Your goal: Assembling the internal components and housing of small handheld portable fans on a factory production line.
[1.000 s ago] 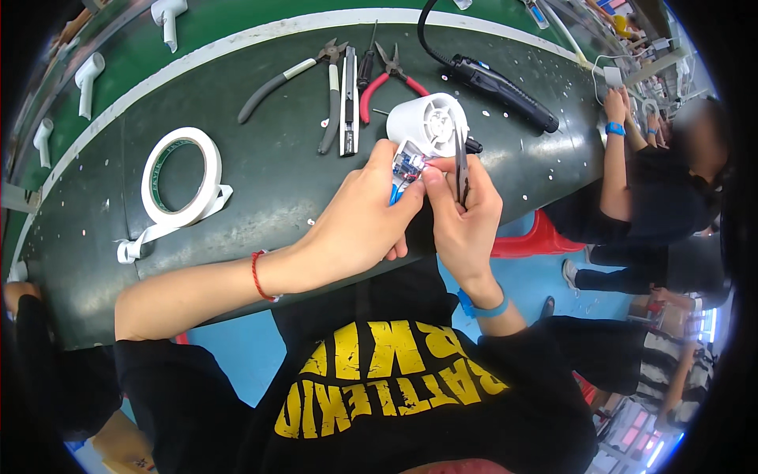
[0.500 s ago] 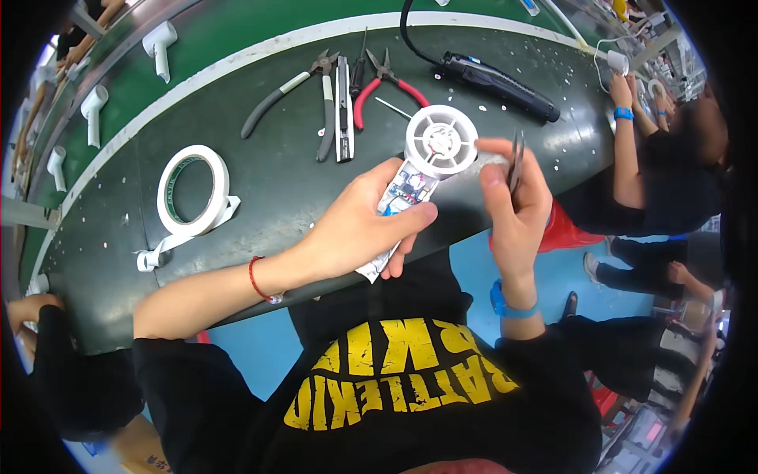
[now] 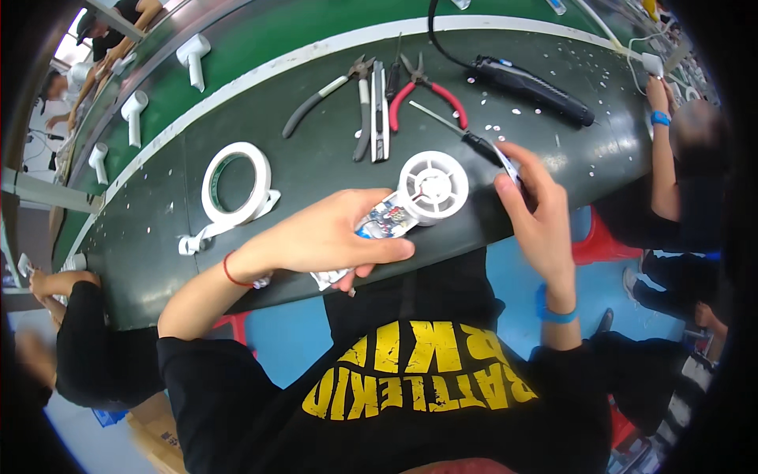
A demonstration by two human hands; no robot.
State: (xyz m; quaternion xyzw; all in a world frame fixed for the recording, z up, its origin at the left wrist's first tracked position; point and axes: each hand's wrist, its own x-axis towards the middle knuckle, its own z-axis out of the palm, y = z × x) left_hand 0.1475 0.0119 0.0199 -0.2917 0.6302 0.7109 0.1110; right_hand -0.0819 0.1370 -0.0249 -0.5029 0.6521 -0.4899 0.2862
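My left hand [image 3: 332, 233] grips the opened handle of a small white handheld fan [image 3: 455, 188] above the table's near edge. Its round grille faces up, and a circuit board with wires [image 3: 385, 221] is exposed in the handle. To the right, my right hand [image 3: 545, 209] pinches silver tweezers [image 3: 508, 167] between thumb and fingers, apart from the fan. Just past the tweezers lies a thin-shafted screwdriver [image 3: 476, 142] with a black handle, partly hidden by them.
Beyond the fan lie grey-handled cutters [image 3: 316, 103], a utility knife [image 3: 380, 118], red-handled pliers [image 3: 452, 101], another dark screwdriver [image 3: 394, 75] and a black corded power tool [image 3: 537, 88]. A white tape roll [image 3: 263, 186] sits left. White fan bodies [image 3: 195, 59] stand on the green belt; co-workers sit both sides.
The fan in my left hand has come lower and nearer to me. My right hand with the tweezers has drawn away from the fan's head. The whole view has shifted.
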